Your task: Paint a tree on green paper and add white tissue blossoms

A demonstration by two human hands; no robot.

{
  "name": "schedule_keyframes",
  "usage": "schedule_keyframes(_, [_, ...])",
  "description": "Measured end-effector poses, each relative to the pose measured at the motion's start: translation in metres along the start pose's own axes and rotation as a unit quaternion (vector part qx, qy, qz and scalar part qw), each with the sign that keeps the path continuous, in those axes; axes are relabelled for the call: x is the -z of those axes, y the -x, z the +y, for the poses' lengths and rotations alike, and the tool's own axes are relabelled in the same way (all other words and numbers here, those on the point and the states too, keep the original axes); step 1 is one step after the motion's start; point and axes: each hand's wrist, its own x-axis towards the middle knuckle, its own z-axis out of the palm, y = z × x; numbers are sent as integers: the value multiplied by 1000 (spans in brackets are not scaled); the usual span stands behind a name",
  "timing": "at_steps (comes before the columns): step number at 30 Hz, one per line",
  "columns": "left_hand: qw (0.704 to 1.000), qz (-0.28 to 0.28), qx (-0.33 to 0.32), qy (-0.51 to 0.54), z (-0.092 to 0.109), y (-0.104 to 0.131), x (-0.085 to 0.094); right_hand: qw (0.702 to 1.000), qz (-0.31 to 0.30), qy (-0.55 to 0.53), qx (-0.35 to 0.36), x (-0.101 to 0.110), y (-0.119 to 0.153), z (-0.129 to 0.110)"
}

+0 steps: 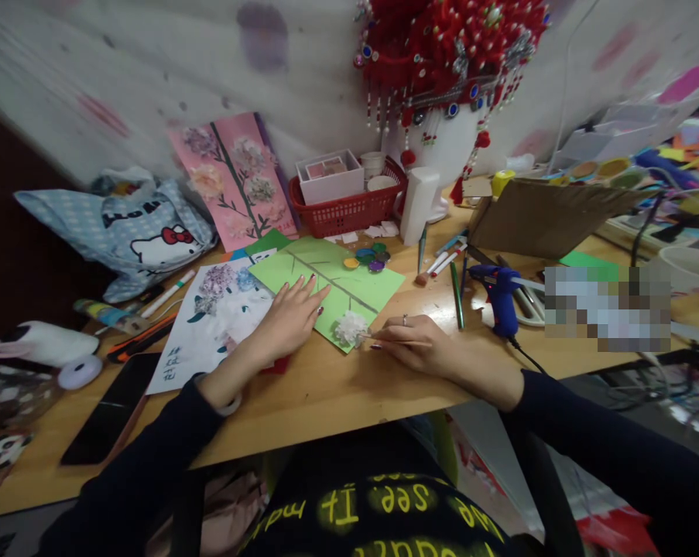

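Observation:
My left hand lies flat on a light green sheet of paper, fingers spread. A dark branch with twigs is drawn across this sheet. At its near corner sits a white ruffled paper flower. My right hand pinches a thin paintbrush, whose tip points left and meets the flower's right edge. Whether the bristles touch the petals is too small to tell. Small paint pots in yellow, blue, green and purple stand on the sheet's far edge.
A floral print and a phone lie to the left. A blue glue gun stands right of my right hand, its cord trailing to the table edge. Behind are a pink flower picture, a red basket and a beaded red headdress.

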Motion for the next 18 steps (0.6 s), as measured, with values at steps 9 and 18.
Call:
schedule_keyframes(9, [998,-67,-2,-16,-4,-35,-28,997,-52,1,51,5,7,7])
schedule_keyframes(18, [996,-77,2,-44,-1,-35,-29,998,-36,-27,42,4,2,3])
